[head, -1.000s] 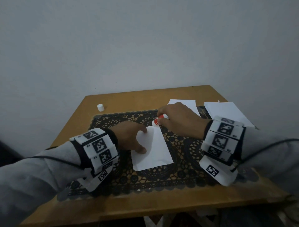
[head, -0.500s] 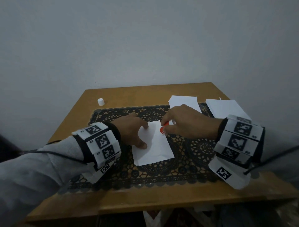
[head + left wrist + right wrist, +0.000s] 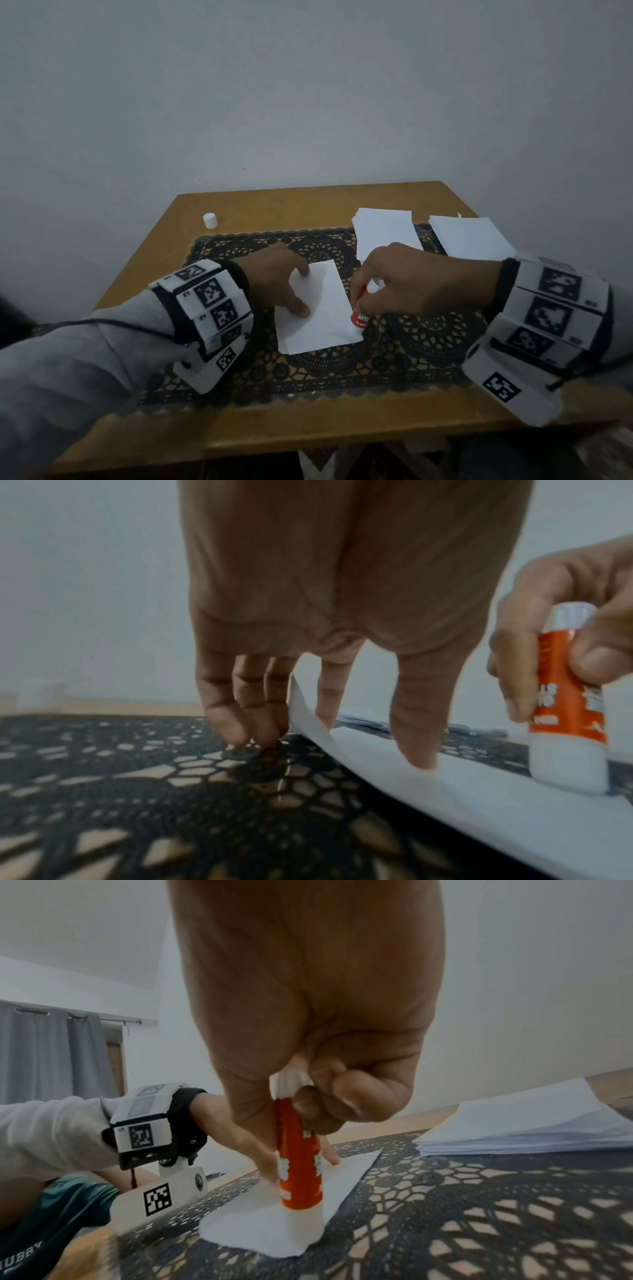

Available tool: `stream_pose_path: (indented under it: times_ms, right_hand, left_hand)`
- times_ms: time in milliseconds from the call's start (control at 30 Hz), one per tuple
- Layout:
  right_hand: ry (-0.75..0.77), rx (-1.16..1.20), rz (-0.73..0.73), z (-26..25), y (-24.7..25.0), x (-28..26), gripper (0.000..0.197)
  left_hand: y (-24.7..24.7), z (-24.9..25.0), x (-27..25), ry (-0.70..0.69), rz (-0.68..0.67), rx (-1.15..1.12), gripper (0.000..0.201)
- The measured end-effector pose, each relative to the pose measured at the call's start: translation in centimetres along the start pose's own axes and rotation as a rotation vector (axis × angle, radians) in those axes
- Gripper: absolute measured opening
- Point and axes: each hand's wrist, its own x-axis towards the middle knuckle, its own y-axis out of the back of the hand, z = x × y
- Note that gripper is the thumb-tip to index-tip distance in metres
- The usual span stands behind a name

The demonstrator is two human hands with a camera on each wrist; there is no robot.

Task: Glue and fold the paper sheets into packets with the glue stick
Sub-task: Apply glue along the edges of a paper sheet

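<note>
A white paper sheet [image 3: 318, 308] lies on the dark lace mat [image 3: 342, 370]. My left hand [image 3: 284, 284] presses its left side with straight thumb and forefinger; the left wrist view shows those fingertips [image 3: 419, 753] on the paper sheet [image 3: 479, 799]. My right hand [image 3: 404, 284] grips an orange-and-white glue stick [image 3: 361, 313] upright, its tip down on the sheet's right edge near the front corner. In the right wrist view the glue stick [image 3: 299, 1164] stands on the paper sheet [image 3: 342, 1180], pinched near its top by my right hand [image 3: 308, 1091].
Two stacks of white paper [image 3: 385, 233] [image 3: 469, 236] lie at the back right of the wooden table [image 3: 308, 435]. A small white cap [image 3: 210, 220] stands at the back left. A wall runs close behind the table.
My right hand has drawn the glue stick down the sheet's right edge, from the far corner toward the near corner. The left hand stays pressed on the sheet.
</note>
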Motion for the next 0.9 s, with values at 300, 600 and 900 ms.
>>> stream_pose_path:
  times_ms: [300, 600, 900]
  right_hand:
    - [-0.036, 0.017, 0.037, 1.0, 0.7, -1.1, 0.018]
    - [-0.122, 0.031, 0.286, 4.1, 1.9, -0.7, 0.021]
    - [-0.149, 0.061, 0.439, 4.1, 1.2, 0.0, 0.017]
  left_hand:
    - [2.7, -1.6, 0.5, -0.155, 0.150, -0.455, 0.025]
    - [2.0, -1.3, -1.4, -0.200, -0.160, -0.573, 0.049]
    - [0.0, -1.9, -0.5, -0.071, 0.041, -0.496, 0.031]
